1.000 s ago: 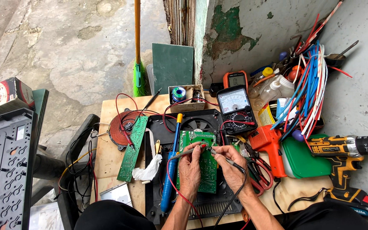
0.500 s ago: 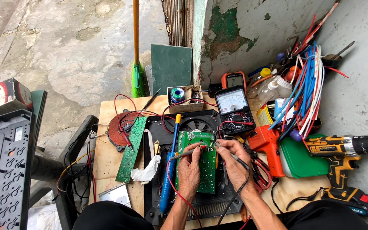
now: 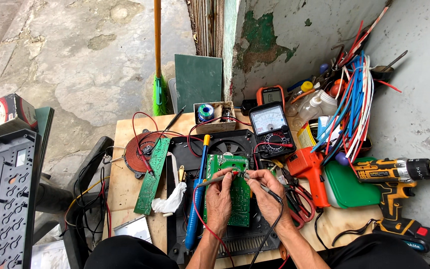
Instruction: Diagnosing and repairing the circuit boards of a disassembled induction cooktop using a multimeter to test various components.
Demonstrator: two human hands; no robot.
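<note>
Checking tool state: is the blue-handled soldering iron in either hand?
No. The blue-handled soldering iron lies on the bench beside the left hand; both hands hold thin probes on the green circuit board.

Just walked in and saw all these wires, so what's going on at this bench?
A person is probing a green circuit board that lies on a black appliance base. The left hand holds a red-tipped probe and the right hand a black-leaded one, both tips at the board's upper end. An analogue multimeter sits just behind, and a blue soldering iron lies alongside.
</note>
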